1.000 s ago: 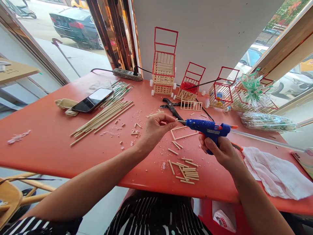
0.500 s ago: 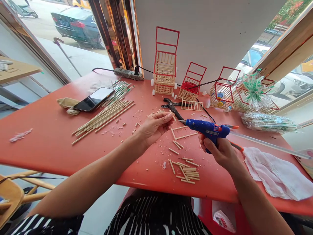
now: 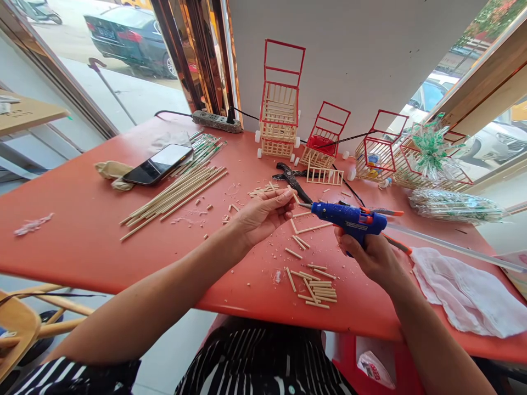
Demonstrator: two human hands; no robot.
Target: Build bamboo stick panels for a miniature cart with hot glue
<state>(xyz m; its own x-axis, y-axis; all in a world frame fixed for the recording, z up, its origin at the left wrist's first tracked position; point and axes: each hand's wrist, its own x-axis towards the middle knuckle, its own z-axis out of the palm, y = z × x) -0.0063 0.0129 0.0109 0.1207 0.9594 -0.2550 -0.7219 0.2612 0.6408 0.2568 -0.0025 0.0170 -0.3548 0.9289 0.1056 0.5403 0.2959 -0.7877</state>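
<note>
A phone [image 3: 158, 164] lies face up on the table [image 3: 78, 225], its near end touching a crumpled beige cloth [image 3: 109, 170]. A power strip [image 3: 217, 122] is located at the rear edge, with one black plug inserted. A white cloth [image 3: 465, 291] lies flat at right. Beyond the left window: a dark car [image 3: 127, 38]. Beyond the right window: a white car [image 3: 494, 142]. A wooden chair [image 3: 18, 318] stands at lower left.

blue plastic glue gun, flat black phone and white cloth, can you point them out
Blue plastic glue gun [image 3: 346, 216]: head view, on its body.
Flat black phone [image 3: 158, 164]: head view, on its screen.
White cloth [image 3: 465, 292]: head view, on its middle.
</note>
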